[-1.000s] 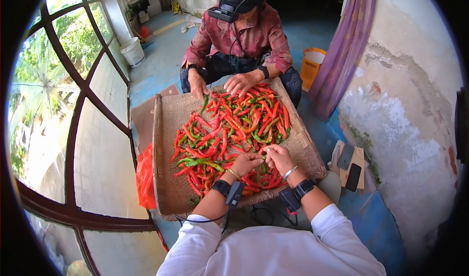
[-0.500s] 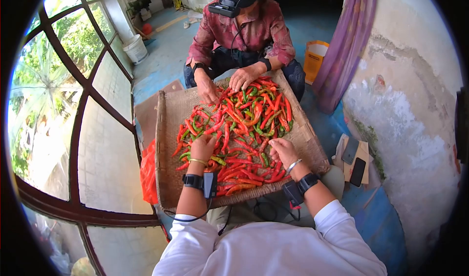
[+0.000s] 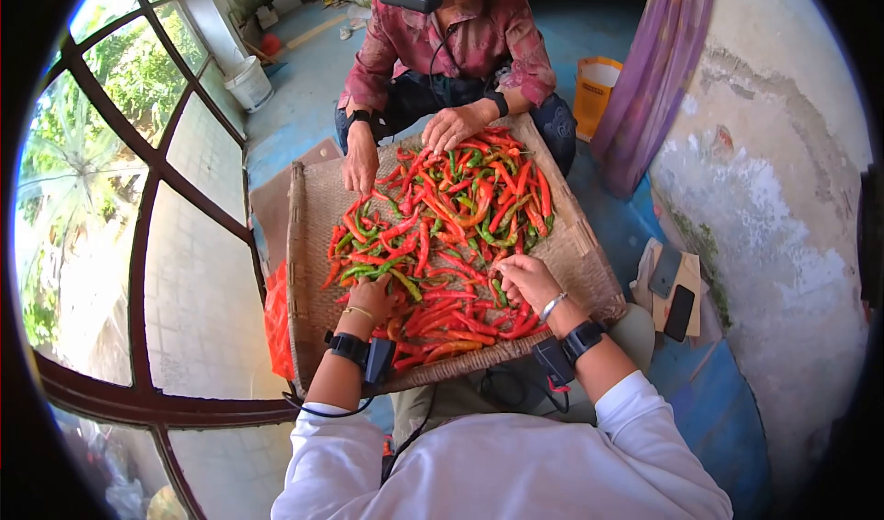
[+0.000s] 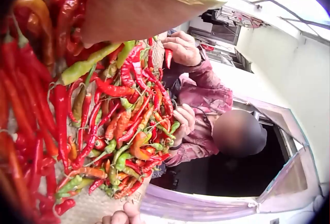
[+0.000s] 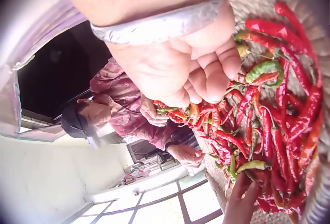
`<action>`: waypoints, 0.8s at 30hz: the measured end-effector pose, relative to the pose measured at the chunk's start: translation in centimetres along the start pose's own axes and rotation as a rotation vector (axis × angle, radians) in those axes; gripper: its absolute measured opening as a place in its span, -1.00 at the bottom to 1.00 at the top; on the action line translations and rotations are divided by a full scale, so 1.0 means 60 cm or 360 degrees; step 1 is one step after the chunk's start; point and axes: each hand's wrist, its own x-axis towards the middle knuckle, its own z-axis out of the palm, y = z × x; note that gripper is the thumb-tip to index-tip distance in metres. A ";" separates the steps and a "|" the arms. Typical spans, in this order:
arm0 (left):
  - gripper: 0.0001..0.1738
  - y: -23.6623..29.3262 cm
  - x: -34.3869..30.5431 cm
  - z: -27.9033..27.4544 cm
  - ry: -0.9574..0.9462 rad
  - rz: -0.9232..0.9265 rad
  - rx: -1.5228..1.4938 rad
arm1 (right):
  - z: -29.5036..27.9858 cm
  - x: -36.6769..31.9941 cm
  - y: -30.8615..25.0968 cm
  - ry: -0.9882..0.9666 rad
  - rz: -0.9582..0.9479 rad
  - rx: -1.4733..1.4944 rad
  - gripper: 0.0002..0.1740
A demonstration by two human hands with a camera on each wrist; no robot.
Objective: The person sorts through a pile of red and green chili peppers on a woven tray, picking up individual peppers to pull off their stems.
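A heap of red and green chili peppers (image 3: 451, 322) lies in a shallow woven tray (image 3: 308, 336). My left hand (image 3: 371, 299) reaches into the left front of the heap. In the right wrist view its fingers (image 5: 241, 195) are spread against the peppers, beside a yellow-green chili (image 5: 252, 165). My right hand (image 3: 529, 283) hovers over the right front part of the tray. Its fingers (image 5: 214, 77) are loosely curled with the palm showing, and no chili appears in them.
A person (image 3: 451, 41) squats across the tray, one hand (image 3: 451, 129) on the heap and the other holding a red chili (image 4: 168, 58). A red plastic bag (image 3: 277, 322) is at the left. Two phones (image 3: 679, 313) lie on cardboard at the right.
My hands were together over the heap, pinching something small and green, and have parted. My left hand has moved left into the peppers. The other person's hand left a green chili and lifted a red one.
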 end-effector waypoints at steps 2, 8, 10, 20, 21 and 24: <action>-0.40 -0.010 0.028 0.012 0.0042 0.0067 0.0024 | 0.000 0.001 0.002 -0.0004 0.0009 -0.0011 -0.79; -0.29 -0.015 0.118 -0.004 0.0323 -0.0189 -0.0018 | -0.001 0.002 0.002 0.0001 0.0020 -0.0038 -0.78; -0.28 -0.018 0.145 -0.008 0.0398 -0.0157 -0.0028 | -0.001 0.001 -0.001 -0.0011 0.0037 -0.0112 -0.81; -0.77 0.107 0.135 -0.054 0.0508 0.0360 0.0384 | 0.000 0.007 0.004 0.0013 0.0031 -0.0185 -0.80; -0.79 0.139 0.127 -0.052 0.0466 0.0546 0.0283 | 0.000 0.009 0.008 0.0016 0.0024 -0.0172 -0.80; -0.54 0.209 0.115 -0.024 0.0582 0.0785 -0.0093 | -0.001 0.003 0.002 0.0082 0.0009 -0.0213 -0.81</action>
